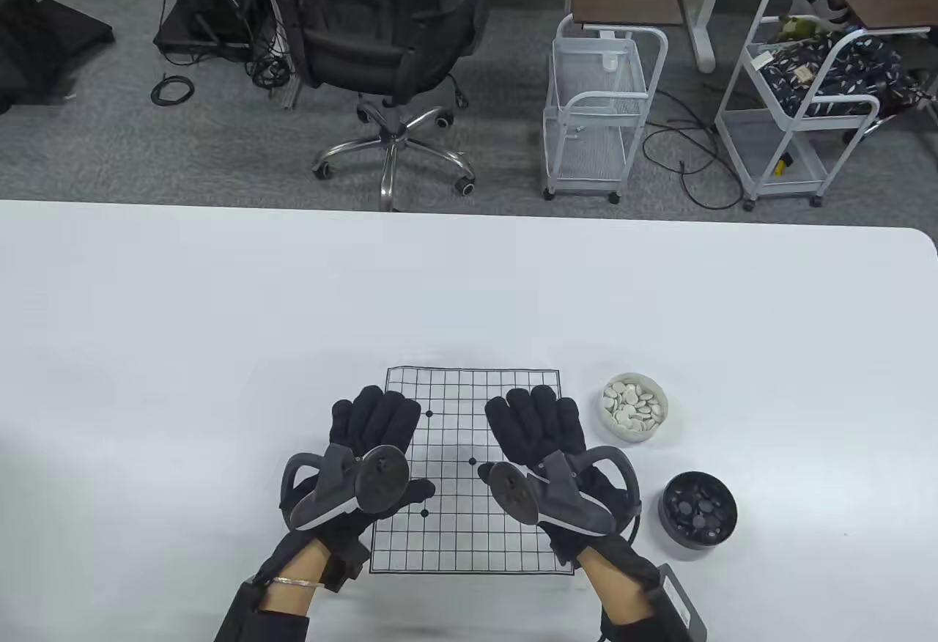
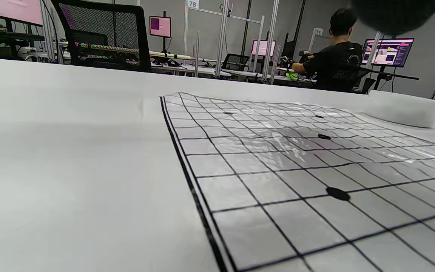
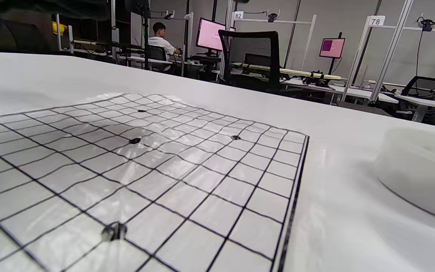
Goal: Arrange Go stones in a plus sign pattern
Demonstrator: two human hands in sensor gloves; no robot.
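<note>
A paper Go grid (image 1: 469, 407) with printed black dots lies flat on the white table; it also shows in the left wrist view (image 2: 278, 158) and the right wrist view (image 3: 164, 162). No stones lie on it. My left hand (image 1: 374, 418) rests palm down, fingers spread, on the grid's left part. My right hand (image 1: 538, 415) rests the same way on its right part. Both hold nothing. A white bowl (image 1: 634, 408) with several white stones (image 1: 633, 405) stands right of the grid. A black bowl (image 1: 698, 508) with black stones (image 1: 696, 506) stands nearer, to the right.
The white bowl shows at the right in the left wrist view (image 2: 402, 107) and in the right wrist view (image 3: 421, 170). Beyond the table's far edge stand an office chair (image 1: 396, 48) and two white carts (image 1: 601, 107).
</note>
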